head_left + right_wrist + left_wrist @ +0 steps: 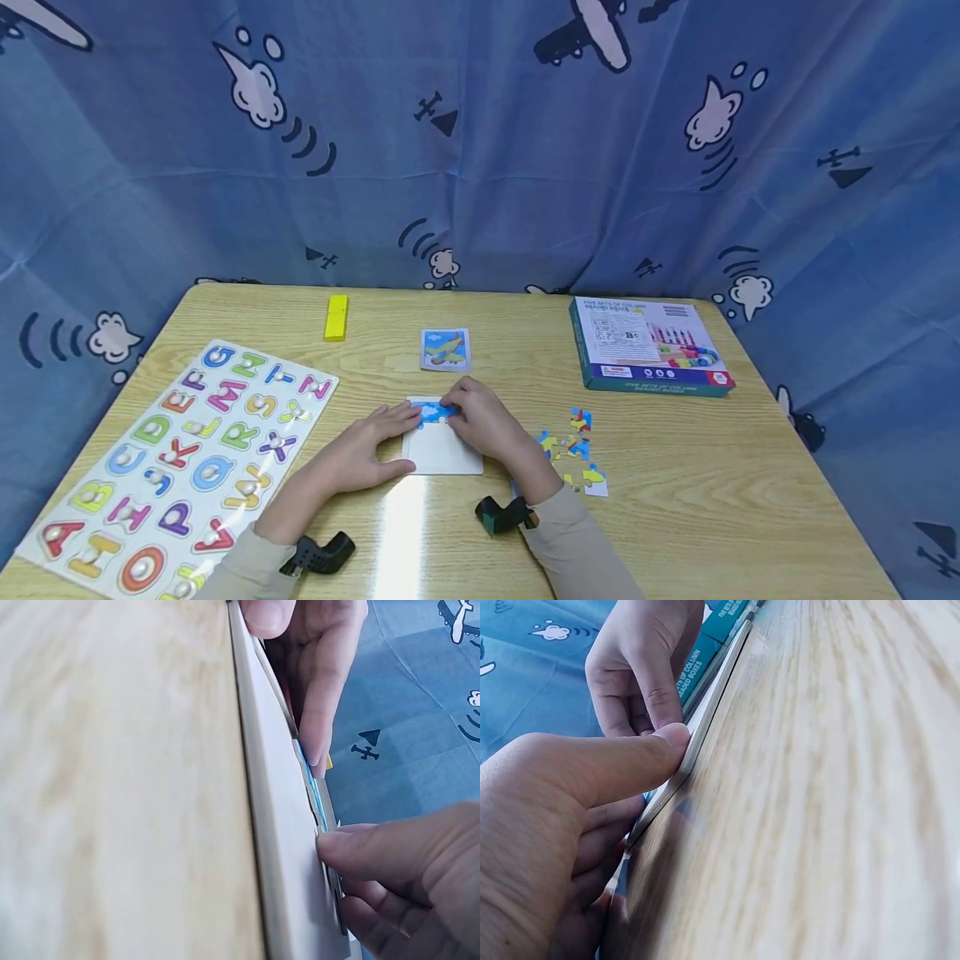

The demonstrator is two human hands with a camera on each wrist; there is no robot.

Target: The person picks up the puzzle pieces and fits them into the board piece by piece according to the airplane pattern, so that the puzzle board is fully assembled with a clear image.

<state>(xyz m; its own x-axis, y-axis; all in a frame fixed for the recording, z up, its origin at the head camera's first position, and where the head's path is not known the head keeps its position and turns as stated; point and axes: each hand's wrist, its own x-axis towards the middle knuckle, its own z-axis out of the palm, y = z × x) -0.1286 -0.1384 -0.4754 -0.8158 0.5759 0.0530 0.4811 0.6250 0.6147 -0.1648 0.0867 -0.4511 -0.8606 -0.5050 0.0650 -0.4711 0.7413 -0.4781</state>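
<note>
A white puzzle board point(442, 452) lies flat on the table, with blue-and-white jigsaw pieces point(431, 411) along its far edge. My left hand point(367, 447) rests at the board's left side, fingers stretched over the far corner. Its thumb point(649, 756) touches the board's edge in the left wrist view. At the far right part of the board, my right hand point(483, 419) pinches a puzzle piece point(447, 411) between thumb and fingers; the hand partly hides it. In the right wrist view, the right thumb point(360, 851) is beside the blue strip of pieces point(311, 784).
Loose puzzle pieces point(577, 446) lie right of the right forearm. Behind the board is a small airplane picture point(446, 349). A yellow block point(337, 318) stands at the back left, an alphabet board point(187, 467) fills the left, and a flat box point(651, 346) lies back right.
</note>
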